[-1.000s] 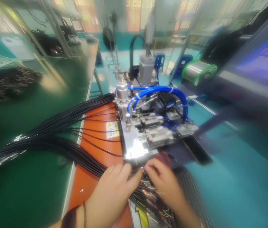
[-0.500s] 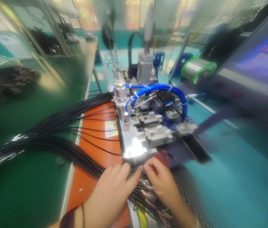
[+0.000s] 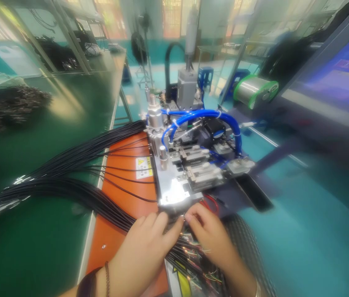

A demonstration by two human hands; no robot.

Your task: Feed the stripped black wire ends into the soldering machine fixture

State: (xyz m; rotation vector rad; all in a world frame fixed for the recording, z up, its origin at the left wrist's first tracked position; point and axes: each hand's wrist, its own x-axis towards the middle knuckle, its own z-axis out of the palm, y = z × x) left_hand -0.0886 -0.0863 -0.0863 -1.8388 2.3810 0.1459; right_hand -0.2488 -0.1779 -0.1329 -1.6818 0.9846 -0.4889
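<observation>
My left hand (image 3: pixel 140 255) lies on a bundle of black wires (image 3: pixel 78 194), its fingertips near the front edge of a steel fixture plate (image 3: pixel 170 194). My right hand (image 3: pixel 211 243) curls inward beside it, and its fingertips almost meet those of my left hand at the plate's edge. Whatever lies between the fingertips is hidden. Below my right hand, stripped wire ends (image 3: pixel 196 264) show thin coloured cores. The black wires fan across an orange mat (image 3: pixel 112 247) towards the plate.
Blue air tubes (image 3: pixel 205 115) loop over the pneumatic machine (image 3: pixel 187 88) behind the plate. A green bench (image 3: pixel 32 243) with a heap of black wires (image 3: pixel 13 109) lies to the left. A solder spool (image 3: pixel 255 91) and a monitor (image 3: pixel 332 78) stand to the right.
The whole scene has drifted slightly left and up as my head moved. Both hands stay at the plate's front edge, with little visible change.
</observation>
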